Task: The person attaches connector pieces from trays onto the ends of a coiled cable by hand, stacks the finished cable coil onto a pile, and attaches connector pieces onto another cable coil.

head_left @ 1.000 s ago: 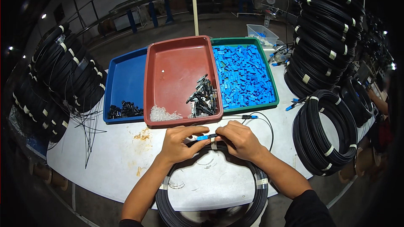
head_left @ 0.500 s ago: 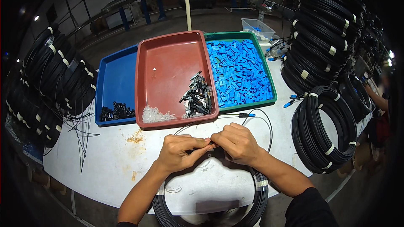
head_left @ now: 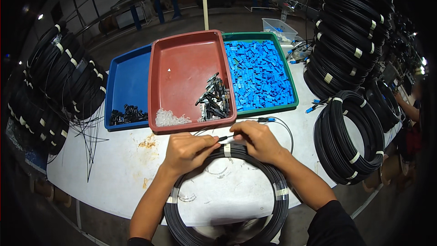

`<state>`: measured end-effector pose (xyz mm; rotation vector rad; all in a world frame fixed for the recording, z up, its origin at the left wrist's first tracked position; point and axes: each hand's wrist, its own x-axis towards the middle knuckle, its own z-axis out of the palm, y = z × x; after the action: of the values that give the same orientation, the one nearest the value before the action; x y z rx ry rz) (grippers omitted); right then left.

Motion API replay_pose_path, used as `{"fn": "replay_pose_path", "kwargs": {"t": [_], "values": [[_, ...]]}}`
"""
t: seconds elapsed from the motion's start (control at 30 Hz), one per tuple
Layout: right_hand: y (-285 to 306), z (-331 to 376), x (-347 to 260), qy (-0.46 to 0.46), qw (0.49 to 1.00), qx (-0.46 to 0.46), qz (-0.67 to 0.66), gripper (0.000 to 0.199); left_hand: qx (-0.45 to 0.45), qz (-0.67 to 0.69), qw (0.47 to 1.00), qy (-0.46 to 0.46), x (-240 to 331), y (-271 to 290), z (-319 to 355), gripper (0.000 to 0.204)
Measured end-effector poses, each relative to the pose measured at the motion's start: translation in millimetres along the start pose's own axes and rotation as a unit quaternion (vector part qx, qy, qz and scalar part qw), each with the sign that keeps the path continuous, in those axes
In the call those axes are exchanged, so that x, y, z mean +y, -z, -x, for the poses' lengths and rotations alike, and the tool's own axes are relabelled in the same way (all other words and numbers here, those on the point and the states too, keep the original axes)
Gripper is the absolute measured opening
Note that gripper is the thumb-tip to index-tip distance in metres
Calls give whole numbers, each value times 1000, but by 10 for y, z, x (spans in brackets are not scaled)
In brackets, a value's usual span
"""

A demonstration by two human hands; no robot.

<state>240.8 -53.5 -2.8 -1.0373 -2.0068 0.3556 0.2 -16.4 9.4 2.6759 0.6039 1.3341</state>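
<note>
My left hand (head_left: pixel 189 151) pinches a small black cable connector (head_left: pixel 222 139) between thumb and fingertips, its tip pointing right. Just right of that tip is my right hand (head_left: pixel 258 140), its fingers curled together; whatever they hold is hidden. Something small and whitish shows between the two hands, too blurred to name. Below both hands lies a coil of black cable (head_left: pixel 281 191) bound with pale tape. A thin cable end with a blue-tipped connector (head_left: pixel 270 119) rests on the table beyond my right hand.
Past my hands stand a blue tray (head_left: pixel 129 75) with black parts, a red tray (head_left: pixel 182 68) with clear and black pieces, and a green tray (head_left: pixel 295 95) full of blue housings. Cable coils are stacked left (head_left: pixel 68 73) and right (head_left: pixel 348 41); another coil (head_left: pixel 321 141) leans nearby.
My hands have drawn slightly apart, and the black connector now shows between them. The coil's taped top edge has come into view beneath my hands.
</note>
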Motion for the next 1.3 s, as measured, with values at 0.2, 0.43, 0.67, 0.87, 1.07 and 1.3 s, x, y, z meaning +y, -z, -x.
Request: {"fn": "replay_pose_path", "kwargs": {"t": [0.2, 0.43, 0.67, 0.87, 1.07, 1.3], "values": [[73, 80, 388, -74, 996, 45, -28, 18, 25, -65, 996, 52, 142, 165, 17, 51], [80, 55, 478, -2, 998, 10, 65, 18, -288, 108, 937, 168, 1083, 154, 78, 53], [201, 101, 499, 89, 990, -61, 95, 26, -415, 136, 883, 174, 1673, -356, 15, 87], [401, 223, 302, -73, 996, -5, -41, 31, -407, 141, 871, 238, 1631, -821, -103, 94], [548, 643, 15, -58, 985, 161, -30, 26, -348, 159, 872, 304, 1697, -969, -149, 91], [476, 1264, -152, -185, 916, 322, -152, 14, -301, 171, 882, 320, 1671, -1128, -166, 66]]}}
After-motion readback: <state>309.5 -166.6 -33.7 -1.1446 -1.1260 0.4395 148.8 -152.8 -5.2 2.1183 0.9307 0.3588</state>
